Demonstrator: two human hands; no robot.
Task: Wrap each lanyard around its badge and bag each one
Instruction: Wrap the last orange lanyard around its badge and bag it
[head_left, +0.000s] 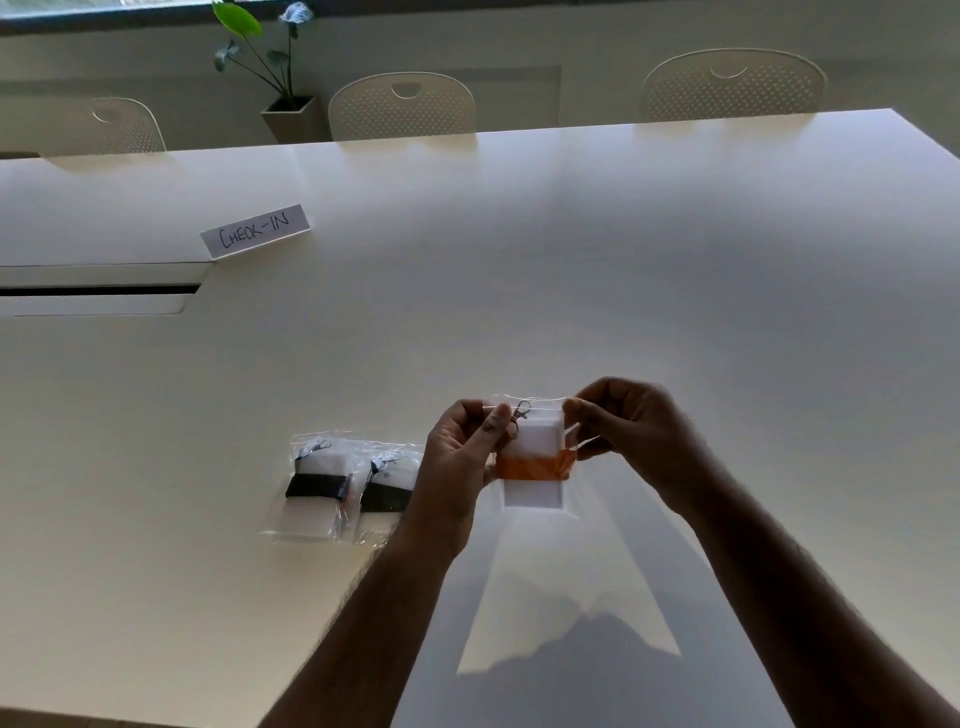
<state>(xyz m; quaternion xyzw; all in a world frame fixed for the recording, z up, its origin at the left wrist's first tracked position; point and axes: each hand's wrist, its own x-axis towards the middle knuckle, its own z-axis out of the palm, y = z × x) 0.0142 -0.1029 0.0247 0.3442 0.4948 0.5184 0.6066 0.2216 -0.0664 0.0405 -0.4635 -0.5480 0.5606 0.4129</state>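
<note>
We hold the clear bag (530, 452) above the table (571, 260), near six o'clock in our view. Our left hand (462, 457) pinches its top left corner and our right hand (628, 431) pinches the top right. Inside sits the white badge (535, 441), wound with the orange lanyard (532, 466), its metal clasp (519, 413) up at the mouth. At nine o'clock two bagged badges (343, 488) lie finished. We judge the clasp may snag the seal and the bag may stay open.

Both hands raised, left hand (462, 457) and right hand (631, 431) fingers pinched.
</note>
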